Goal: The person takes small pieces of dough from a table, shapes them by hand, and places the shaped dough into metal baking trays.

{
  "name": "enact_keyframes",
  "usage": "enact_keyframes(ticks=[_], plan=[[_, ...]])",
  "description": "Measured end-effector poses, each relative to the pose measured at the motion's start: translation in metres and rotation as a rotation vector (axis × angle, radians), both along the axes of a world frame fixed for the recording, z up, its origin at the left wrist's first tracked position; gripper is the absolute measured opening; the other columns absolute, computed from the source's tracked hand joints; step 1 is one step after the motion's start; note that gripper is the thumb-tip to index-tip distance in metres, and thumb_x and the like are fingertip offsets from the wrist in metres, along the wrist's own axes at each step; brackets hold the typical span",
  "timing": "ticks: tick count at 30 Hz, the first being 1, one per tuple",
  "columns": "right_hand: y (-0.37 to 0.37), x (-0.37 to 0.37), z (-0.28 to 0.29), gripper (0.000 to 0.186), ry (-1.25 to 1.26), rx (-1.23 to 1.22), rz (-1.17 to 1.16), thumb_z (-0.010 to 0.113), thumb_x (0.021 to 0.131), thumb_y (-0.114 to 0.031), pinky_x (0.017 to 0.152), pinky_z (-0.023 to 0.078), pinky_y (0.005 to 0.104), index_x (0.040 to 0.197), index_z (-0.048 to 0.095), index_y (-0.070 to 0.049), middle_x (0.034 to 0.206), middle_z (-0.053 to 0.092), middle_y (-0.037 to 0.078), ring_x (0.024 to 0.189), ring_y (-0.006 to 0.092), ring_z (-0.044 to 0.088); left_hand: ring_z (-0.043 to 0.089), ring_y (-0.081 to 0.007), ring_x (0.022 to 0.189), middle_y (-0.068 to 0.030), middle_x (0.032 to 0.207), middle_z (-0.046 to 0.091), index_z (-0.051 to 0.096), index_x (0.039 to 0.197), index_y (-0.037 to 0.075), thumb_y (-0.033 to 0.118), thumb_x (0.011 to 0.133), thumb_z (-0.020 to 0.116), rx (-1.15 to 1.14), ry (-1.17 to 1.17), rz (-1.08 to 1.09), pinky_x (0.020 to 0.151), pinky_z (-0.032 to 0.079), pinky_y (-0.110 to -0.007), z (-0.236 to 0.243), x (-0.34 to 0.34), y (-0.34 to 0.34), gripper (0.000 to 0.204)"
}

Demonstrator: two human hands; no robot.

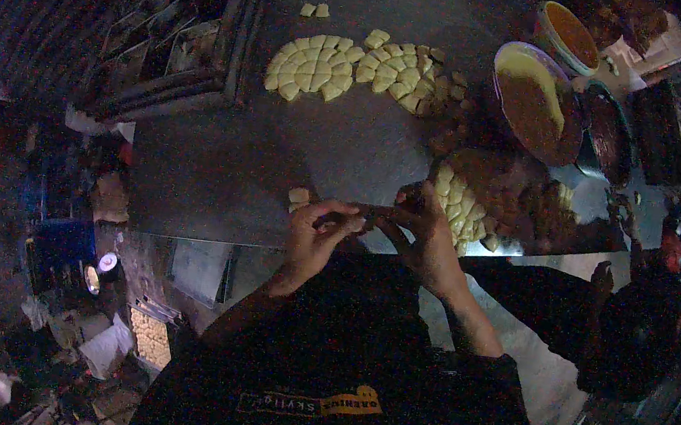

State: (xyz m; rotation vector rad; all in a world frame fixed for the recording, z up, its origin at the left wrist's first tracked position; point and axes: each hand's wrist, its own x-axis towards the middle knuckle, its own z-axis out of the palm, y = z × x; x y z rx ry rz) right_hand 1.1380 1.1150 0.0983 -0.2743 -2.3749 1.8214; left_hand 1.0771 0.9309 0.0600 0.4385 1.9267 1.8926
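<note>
Hands, left (314, 235) and right (427, 236), pinch soft dough (362, 213) above smooth griddle (218, 172)

— Where am I looking from?
— One head-worn fisheye, aimed steeply down past my chest at the table (218, 172) close in front.
— How does it frame things?
— My forearms enter from the bottom edge; straight lines bow and darken toward the rim.

Whatever small thing the left hand (316, 235) and right hand (426, 240) pinch between their fingers (355, 214) is too dark to make out, the desk (218, 172) fades into shadow toward nine o'clock, and the person at four o'clock (633, 325) is mostly lost in darkness.
</note>
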Motion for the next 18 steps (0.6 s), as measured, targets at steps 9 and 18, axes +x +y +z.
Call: enact_keyframes(ticks=[9,18], plan=[[0.042,0.007,-0.028,0.033,0.028,0.402,0.346,0.077,0.077,-0.001,0.08,0.055,0.0384,0.109,0.072,-0.009,0.097,0.07,0.009,0.091,0.0279,0.068,0.068,-0.028,0.099,-0.0167,0.112,0.065,0.061,0.116,0.0,0.025,0.1,0.058,0.235,-0.777,0.066,0.082,0.062,-0.045,-0.027,0.023,0.017,0.03],[0.043,0.0,-0.032,0.022,-0.235,-0.207,0.52,0.075,0.081,-0.012,0.09,0.051,0.0385,0.102,0.069,-0.005,0.11,0.068,0.014,0.103,0.0334,0.064,0.063,-0.0225,0.11,-0.0141,0.117,0.064,0.055,0.126,0.0,0.019,0.093,0.068,-0.071,-0.312,-0.152,0.094,0.053,-0.036,-0.018,0.036,0.006,0.041]])
